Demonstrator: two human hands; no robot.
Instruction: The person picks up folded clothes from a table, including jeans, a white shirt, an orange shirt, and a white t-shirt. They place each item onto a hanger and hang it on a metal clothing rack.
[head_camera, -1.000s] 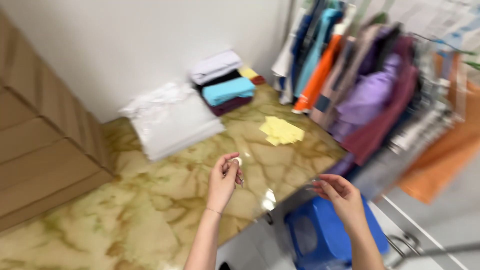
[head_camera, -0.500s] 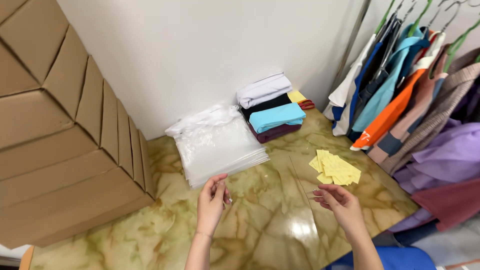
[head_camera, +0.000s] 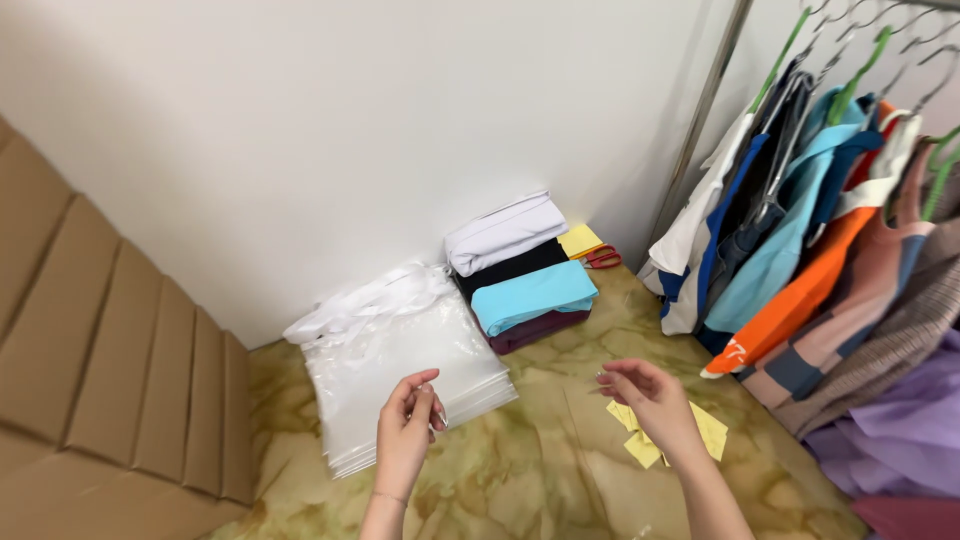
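hovering nearer the plastic bag stack (head_camera: 405, 365) than before, left hand (head_camera: 408, 432) pinched, right hand (head_camera: 650, 400) loosely open.

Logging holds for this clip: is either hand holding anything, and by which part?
Cannot be told. Left hand and right hand hover with fingertips pinched above the table; nothing clearly shows in either grip.

- The left hand (head_camera: 405, 440) pinches something at its fingertips, too small to tell what.
- The yellow paper slips (head_camera: 705, 432) lie partly hidden behind the right hand (head_camera: 650, 405).
- The red scissors (head_camera: 602, 258) are half hidden behind the stack of folded clothes (head_camera: 520, 270).
- The cardboard boxes (head_camera: 110, 390) are cut off by the left edge.
- The hanging garments (head_camera: 820, 250) run past the right edge.
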